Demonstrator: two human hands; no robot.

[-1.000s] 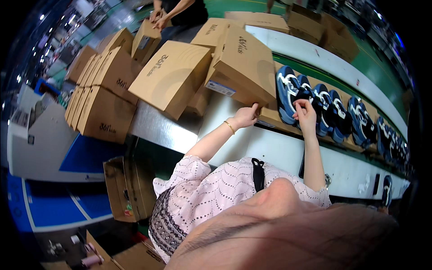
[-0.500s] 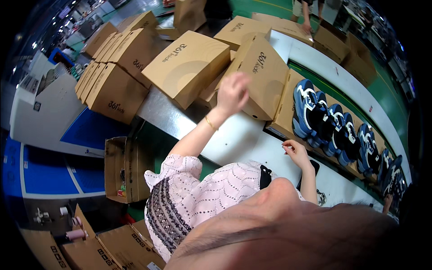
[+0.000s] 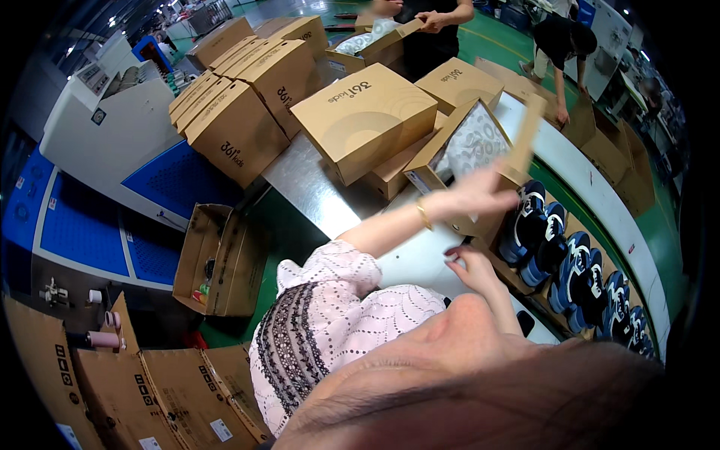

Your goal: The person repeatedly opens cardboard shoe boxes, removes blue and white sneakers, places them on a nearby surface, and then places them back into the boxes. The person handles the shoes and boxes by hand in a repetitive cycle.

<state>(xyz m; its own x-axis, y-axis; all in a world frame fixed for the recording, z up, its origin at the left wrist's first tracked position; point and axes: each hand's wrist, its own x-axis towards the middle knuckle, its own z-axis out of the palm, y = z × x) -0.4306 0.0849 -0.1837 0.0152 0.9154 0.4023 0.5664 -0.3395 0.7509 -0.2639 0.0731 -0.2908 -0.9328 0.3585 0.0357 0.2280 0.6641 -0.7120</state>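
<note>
A brown shoe box (image 3: pixel 442 161) now stands with its lid (image 3: pixel 529 135) raised, and patterned white tissue paper (image 3: pixel 476 142) shows inside. My left hand (image 3: pixel 484 193), with a gold bracelet at the wrist, reaches across the box's near right side by the base of the lid. It is blurred, its fingers look stretched out, and contact with the lid is hard to make out. Close to my body, over the white table (image 3: pixel 409 266), my right hand (image 3: pixel 472 268) has loosely bent fingers apart, holding nothing. Several blue, black and white sneakers (image 3: pixel 574 270) stand in a row at the right.
Closed shoe boxes (image 3: pixel 367 112) lie beyond the table, with a stack of others (image 3: pixel 236 131) to the left. An open carton (image 3: pixel 217 262) sits on the left. Across the table a person's hands (image 3: pixel 433 21) hold an open box; another person (image 3: pixel 562 45) bends over cartons.
The box's lid has come up, uncovering the tissue paper. My left hand has swung right across the box. The view has shifted, and a person with an open box has come into sight.
</note>
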